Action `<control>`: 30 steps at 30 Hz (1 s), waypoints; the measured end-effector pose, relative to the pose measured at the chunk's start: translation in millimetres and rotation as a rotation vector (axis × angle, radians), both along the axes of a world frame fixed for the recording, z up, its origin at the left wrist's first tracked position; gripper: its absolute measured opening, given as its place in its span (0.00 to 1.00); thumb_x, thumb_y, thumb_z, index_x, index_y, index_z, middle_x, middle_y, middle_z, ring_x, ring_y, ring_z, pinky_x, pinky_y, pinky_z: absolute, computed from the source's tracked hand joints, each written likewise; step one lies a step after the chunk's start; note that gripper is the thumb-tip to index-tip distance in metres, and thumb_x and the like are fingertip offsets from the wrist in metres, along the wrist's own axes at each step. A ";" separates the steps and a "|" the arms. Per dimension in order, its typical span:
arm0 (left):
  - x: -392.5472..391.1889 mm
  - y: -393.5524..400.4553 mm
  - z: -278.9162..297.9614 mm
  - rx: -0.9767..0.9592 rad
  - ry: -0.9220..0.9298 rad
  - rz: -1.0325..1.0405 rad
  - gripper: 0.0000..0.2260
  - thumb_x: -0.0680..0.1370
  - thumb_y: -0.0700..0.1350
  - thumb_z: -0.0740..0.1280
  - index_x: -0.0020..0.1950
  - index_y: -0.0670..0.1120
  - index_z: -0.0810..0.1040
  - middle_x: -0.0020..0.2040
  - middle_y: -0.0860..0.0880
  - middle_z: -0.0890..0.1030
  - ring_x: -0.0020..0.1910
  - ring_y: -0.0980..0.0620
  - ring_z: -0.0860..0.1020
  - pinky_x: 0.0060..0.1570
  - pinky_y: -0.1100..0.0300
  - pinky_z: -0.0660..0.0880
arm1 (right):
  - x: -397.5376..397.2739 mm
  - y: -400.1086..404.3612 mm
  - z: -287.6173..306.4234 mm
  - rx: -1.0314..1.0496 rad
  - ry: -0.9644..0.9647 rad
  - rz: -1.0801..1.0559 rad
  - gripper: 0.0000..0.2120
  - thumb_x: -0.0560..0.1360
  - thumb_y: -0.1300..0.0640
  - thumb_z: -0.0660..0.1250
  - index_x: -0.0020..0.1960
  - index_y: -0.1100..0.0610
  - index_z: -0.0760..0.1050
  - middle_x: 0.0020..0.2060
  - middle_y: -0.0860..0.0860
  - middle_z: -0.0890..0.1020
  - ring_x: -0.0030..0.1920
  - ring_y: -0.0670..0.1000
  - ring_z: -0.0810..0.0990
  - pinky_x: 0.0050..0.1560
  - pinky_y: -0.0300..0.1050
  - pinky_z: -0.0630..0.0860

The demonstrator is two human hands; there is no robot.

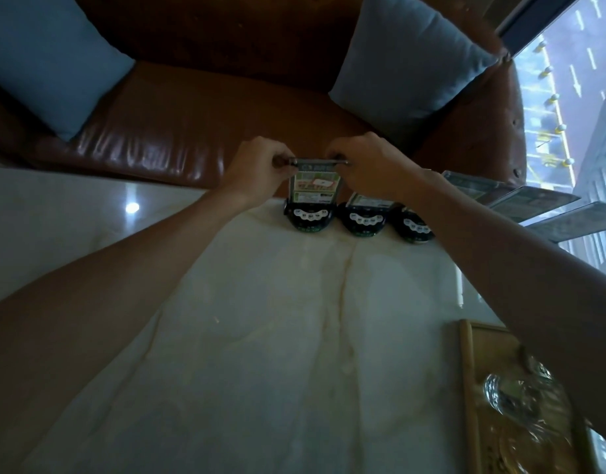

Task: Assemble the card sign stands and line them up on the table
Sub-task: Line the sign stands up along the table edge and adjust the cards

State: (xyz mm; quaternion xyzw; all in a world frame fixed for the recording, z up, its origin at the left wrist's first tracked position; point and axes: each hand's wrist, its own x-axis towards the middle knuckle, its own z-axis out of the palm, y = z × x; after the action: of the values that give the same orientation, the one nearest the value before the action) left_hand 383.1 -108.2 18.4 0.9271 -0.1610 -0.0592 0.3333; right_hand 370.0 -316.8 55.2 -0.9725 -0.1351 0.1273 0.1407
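Three black sign stand bases stand in a row at the far edge of the white table [260,336]. The left base [307,218] carries an upright green and white card [313,186]. My left hand [260,165] pinches the card's top left corner and my right hand [363,162] pinches its top right corner. The middle base [362,222] holds a card that shows only partly behind my right wrist. The right base [412,229] is partly hidden by my right forearm. Several loose clear card panels [530,200] lie fanned out at the table's far right.
A brown leather sofa [199,124] runs behind the table with a blue cushion [45,59] at left and a grey cushion [407,63] at right. A wooden tray [469,388] with glassware [520,398] sits near right. A window [575,97] is at far right.
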 end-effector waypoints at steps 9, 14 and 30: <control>2.2 -0.1 0.3 0.005 -0.014 -0.021 0.06 0.77 0.42 0.72 0.53 0.44 0.86 0.44 0.51 0.84 0.39 0.57 0.78 0.46 0.61 0.75 | -3.0 -0.5 -1.8 0.005 -0.015 -0.002 0.11 0.77 0.62 0.61 0.56 0.54 0.79 0.43 0.52 0.80 0.38 0.52 0.76 0.37 0.45 0.70; 2.0 2.2 0.0 0.014 -0.031 -0.024 0.07 0.78 0.41 0.71 0.54 0.45 0.86 0.43 0.53 0.82 0.40 0.56 0.78 0.42 0.68 0.70 | -4.1 2.8 -1.7 0.008 -0.001 -0.010 0.12 0.77 0.62 0.60 0.56 0.54 0.79 0.46 0.54 0.83 0.43 0.55 0.80 0.40 0.50 0.78; -0.8 -0.9 -3.4 -0.010 -0.009 -0.009 0.04 0.77 0.43 0.72 0.51 0.46 0.85 0.42 0.55 0.81 0.37 0.66 0.76 0.37 0.76 0.66 | -15.8 -3.4 3.7 0.046 -0.002 -0.026 0.10 0.79 0.59 0.61 0.57 0.53 0.78 0.49 0.53 0.84 0.44 0.54 0.81 0.45 0.55 0.81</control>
State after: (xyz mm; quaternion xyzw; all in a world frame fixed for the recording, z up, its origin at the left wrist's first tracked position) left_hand 382.3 -109.1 15.0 0.9249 -0.1669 -0.0554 0.3371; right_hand 354.2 -320.2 58.9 -0.9708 -0.1254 0.1216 0.1646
